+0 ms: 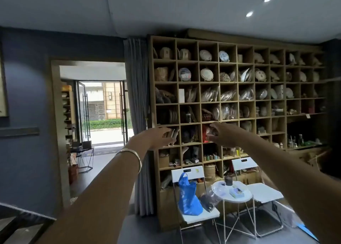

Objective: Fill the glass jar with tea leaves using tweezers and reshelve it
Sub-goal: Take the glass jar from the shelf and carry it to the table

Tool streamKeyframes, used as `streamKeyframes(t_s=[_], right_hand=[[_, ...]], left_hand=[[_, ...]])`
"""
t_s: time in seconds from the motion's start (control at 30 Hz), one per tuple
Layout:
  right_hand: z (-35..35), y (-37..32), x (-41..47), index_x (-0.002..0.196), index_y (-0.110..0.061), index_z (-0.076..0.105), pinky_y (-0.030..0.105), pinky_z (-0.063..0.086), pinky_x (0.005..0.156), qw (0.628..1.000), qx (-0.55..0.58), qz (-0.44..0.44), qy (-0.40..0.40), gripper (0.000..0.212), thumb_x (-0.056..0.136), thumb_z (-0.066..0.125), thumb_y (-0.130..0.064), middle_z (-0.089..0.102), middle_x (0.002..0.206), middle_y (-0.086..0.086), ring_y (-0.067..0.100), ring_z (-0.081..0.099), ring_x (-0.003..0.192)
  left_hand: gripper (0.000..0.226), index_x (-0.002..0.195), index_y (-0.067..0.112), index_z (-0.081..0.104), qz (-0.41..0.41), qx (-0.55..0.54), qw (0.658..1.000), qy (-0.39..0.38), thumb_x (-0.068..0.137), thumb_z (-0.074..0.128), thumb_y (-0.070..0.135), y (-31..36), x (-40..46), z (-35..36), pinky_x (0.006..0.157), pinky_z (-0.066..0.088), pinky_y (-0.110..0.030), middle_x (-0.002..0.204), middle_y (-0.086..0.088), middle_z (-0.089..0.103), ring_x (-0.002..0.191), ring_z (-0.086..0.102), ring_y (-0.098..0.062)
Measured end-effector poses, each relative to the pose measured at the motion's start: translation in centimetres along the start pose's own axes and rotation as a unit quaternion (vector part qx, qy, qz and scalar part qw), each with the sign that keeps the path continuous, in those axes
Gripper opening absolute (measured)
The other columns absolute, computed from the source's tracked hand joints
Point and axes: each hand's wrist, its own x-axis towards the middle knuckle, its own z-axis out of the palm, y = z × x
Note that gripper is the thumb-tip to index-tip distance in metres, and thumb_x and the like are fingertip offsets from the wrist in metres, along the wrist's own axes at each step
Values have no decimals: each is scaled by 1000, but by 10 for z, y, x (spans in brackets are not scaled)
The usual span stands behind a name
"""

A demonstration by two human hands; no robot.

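Right hand (219,135) wraps a clear glass jar (210,133) at the wooden cubby shelf (190,123); left hand (160,136) open. Likely smooth, breakable: grip the body.

Shelf unit (239,100) fills right wall, curtain (136,96) at its left edge, doorway (96,105) further left. Two chairs (195,214) before shelf, small round counter (245,197) between them; bag (188,195) on left chair.
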Motion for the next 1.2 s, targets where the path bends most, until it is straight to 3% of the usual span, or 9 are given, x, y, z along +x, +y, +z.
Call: streamKeyframes(t_s=[0.13, 0.33, 0.57, 0.7, 0.87, 1.2], right_hand=[[34, 0, 55, 145, -17, 30, 43, 43, 99, 1000, -15, 3, -15, 72, 88, 52, -56, 46, 141, 12, 30, 47, 125], [94, 10, 153, 146, -20, 27, 51, 42, 100, 999, -41, 14, -2, 79, 85, 51, -63, 35, 149, 9, 33, 42, 129], [155, 28, 288, 147, -22, 25, 46, 42, 102, 996, -63, 58, -15, 79, 85, 49, -64, 34, 149, 12, 34, 43, 129], [177, 44, 353, 145, -27, 27, 47, 46, 97, 995, -43, 93, -11, 79, 82, 50, -68, 40, 144, 9, 31, 48, 123], [210, 66, 410, 147, -28, 23, 45, 49, 95, 993, -62, 101, -17, 81, 82, 50, -67, 41, 144, 10, 30, 50, 122], [269, 136, 515, 144, -27, 28, 44, 52, 91, 994, -67, 85, -16, 81, 80, 49, -71, 44, 141, 10, 30, 54, 117]], left_hand=[[74, 156, 25, 21, 3, 27, 999, -31, 95, 43, 61, -29, 58, 23, 111, 33, -39, 154, -6, 39, 139, 39, -26], [71, 154, 22, 28, 21, 12, 1000, -3, 95, 47, 57, -88, 170, 61, 111, 35, -39, 155, -5, 38, 137, 41, -24], [63, 147, 16, 39, 63, -11, 998, -3, 97, 47, 54, -161, 317, 97, 109, 38, -40, 146, -6, 47, 131, 46, -23], [64, 150, 24, 35, 87, -38, 995, 17, 95, 46, 55, -197, 392, 110, 106, 42, -41, 143, -1, 51, 128, 49, -18], [55, 142, 24, 44, 99, -52, 994, 16, 94, 51, 51, -223, 466, 134, 102, 46, -43, 134, -3, 56, 120, 54, -21], [68, 152, 24, 30, 65, -76, 995, 1, 94, 51, 53, -240, 587, 198, 110, 39, -43, 152, -6, 42, 137, 42, -24]])
